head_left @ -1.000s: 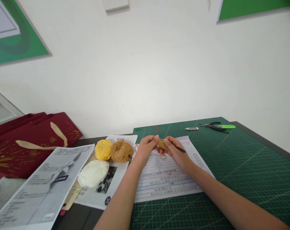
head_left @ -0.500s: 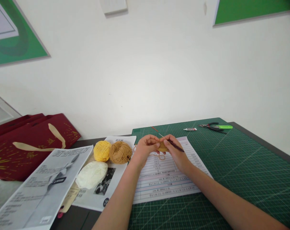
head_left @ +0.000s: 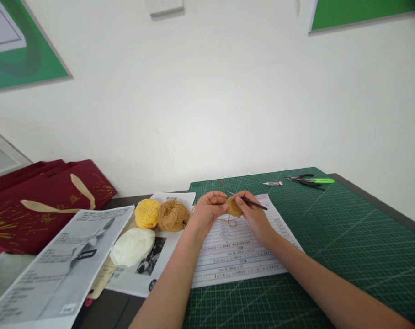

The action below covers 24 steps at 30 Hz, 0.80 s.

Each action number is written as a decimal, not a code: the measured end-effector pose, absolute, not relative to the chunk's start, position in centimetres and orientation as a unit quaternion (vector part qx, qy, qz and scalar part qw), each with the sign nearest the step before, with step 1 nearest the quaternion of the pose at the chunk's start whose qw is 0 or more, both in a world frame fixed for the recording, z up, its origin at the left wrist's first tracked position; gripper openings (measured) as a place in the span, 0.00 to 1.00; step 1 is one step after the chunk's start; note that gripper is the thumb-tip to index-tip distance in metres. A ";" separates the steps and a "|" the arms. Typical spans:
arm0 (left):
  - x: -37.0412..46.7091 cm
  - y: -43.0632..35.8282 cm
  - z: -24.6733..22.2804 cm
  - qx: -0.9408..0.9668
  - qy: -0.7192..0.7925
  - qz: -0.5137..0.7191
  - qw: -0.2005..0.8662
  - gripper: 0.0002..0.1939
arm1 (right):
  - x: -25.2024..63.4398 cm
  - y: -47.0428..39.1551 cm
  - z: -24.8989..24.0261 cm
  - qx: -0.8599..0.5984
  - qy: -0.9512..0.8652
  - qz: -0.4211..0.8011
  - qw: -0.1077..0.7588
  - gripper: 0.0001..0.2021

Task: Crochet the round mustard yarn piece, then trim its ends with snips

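Observation:
A small brown crochet piece [head_left: 234, 207] is between my hands, above a printed sheet [head_left: 240, 256]. My left hand [head_left: 209, 211] pinches at the left edge of the piece with its thumb and fingers. In my right hand [head_left: 250, 210] is a dark-handled crochet hook [head_left: 256, 204], its thin metal tip pointing up and left over the piece; the same fingers touch the right side of the piece. A loose loop of brown yarn [head_left: 232, 222] hangs below. The brown yarn ball [head_left: 173, 215] lies left of my left hand.
Yellow [head_left: 147, 213] and white yarn [head_left: 132, 247] lie on papers at the left, near red gift bags [head_left: 50, 205]. On the green cutting mat [head_left: 348, 256] are a small tube [head_left: 272, 183], pliers [head_left: 305, 182], a green-handled tool [head_left: 324, 181] and a red stick [head_left: 222, 183].
The fingers of my left hand have drawn slightly away from the right hand, and more of the brown piece shows. The hook has tilted flatter. The view has shifted slightly.

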State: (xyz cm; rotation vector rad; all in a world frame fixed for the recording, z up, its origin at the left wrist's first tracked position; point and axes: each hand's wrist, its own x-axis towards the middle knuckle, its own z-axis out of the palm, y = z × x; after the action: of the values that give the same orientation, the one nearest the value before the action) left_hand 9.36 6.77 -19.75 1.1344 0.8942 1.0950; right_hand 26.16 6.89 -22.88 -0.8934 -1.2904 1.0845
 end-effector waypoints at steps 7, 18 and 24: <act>9.9 6.4 -19.3 0.492 0.388 0.460 0.629 0.14 | 26.2 6.6 -22.4 -0.378 -0.581 0.447 0.565 0.12; 9.8 6.6 -19.2 0.527 0.395 0.457 0.598 0.13 | 26.6 7.1 -22.4 -0.382 -0.579 0.444 0.567 0.13; 9.8 6.7 -19.2 0.539 0.403 0.469 0.573 0.13 | 26.6 7.7 -23.3 -0.363 -0.551 0.492 0.568 0.13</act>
State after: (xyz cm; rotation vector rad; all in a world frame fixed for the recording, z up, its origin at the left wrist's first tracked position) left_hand 9.81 6.68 -19.25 1.2628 0.9436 1.0989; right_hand 26.61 7.71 -23.28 -0.8528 -1.2958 1.1560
